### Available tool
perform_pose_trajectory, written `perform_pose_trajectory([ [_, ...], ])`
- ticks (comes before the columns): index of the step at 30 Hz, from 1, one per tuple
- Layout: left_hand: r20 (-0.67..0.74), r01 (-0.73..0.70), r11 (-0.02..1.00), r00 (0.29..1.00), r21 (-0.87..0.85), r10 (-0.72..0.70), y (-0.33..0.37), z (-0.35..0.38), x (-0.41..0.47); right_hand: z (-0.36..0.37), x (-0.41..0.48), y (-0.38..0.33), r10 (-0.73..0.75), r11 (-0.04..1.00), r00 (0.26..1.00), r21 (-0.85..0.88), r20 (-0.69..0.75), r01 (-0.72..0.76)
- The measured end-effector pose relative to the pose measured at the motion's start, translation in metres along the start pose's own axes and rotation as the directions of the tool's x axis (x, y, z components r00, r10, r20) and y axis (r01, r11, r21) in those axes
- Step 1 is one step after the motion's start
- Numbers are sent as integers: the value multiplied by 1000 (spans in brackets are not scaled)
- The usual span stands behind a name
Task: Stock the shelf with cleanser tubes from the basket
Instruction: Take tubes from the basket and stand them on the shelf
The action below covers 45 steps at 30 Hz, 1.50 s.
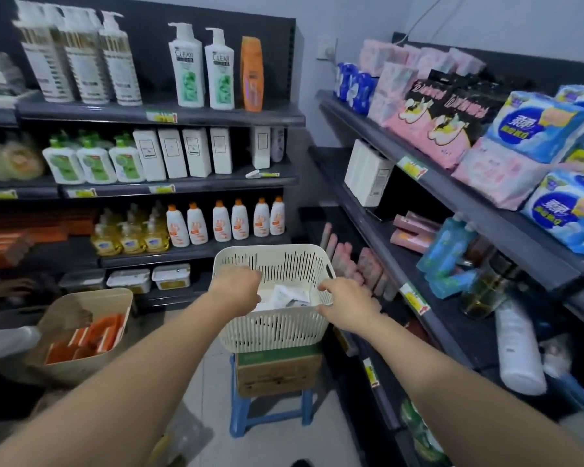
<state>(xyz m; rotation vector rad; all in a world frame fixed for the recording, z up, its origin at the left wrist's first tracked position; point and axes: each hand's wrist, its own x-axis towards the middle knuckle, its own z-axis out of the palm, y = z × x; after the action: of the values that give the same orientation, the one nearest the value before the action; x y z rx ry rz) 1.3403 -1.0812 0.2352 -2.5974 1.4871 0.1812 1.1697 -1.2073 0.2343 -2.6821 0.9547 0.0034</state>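
Note:
A cream slotted basket (277,328) stands on a cardboard box on a blue stool, in the middle of the aisle. White tubes and packets (285,294) lie inside it. My left hand (236,288) reaches down into the basket from its left side, and its fingers are hidden behind the back of the hand. My right hand (348,305) is at the basket's right rim with thumb and fingers apart, holding nothing. Pink tubes (346,261) lie in rows on the dark lower shelf (418,281) just right of the basket.
The cardboard box (277,369) and blue stool (270,412) block the aisle floor. At the left another person's hand reaches into a beige bin (85,305) of orange boxes. Bottle shelves (189,183) face me, and shelves of pad packs (486,136) run along the right.

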Motion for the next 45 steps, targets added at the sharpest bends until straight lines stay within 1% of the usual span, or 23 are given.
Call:
perform_pose_trajectory([
  [6, 97, 98, 990, 991, -101, -89, -8, 21, 62, 12, 76, 23, -44, 999, 996, 29, 76, 42],
  [12, 172, 210, 967, 968, -143, -185, -10, 47, 108, 30, 137, 47, -71, 997, 983, 22, 170, 68],
  [20, 303, 305, 938, 920, -161, -247, -23, 88, 151, 61, 194, 68, -75, 997, 955, 36, 288, 67],
  [24, 398, 308, 942, 887, -134, -234, -31, 114, 174, 82, 220, 72, -58, 998, 943, 54, 328, 43],
  [27, 456, 304, 941, 866, -150, -207, -36, 136, 193, 100, 238, 74, -35, 998, 931, 57, 363, 15],
  [33, 556, 300, 942, 814, -153, -169, -44, 179, 225, 138, 273, 79, 20, 997, 886, 61, 464, -55],
  [38, 657, 337, 922, 741, -190, -136, -49, 213, 246, 176, 298, 80, 62, 988, 845, 86, 531, -127],
  [42, 740, 388, 896, 663, -215, -110, -51, 241, 258, 204, 310, 81, 91, 980, 835, 100, 542, -171],
  [45, 773, 406, 885, 628, -229, -88, -50, 259, 263, 224, 320, 83, 130, 967, 823, 114, 552, -229],
])
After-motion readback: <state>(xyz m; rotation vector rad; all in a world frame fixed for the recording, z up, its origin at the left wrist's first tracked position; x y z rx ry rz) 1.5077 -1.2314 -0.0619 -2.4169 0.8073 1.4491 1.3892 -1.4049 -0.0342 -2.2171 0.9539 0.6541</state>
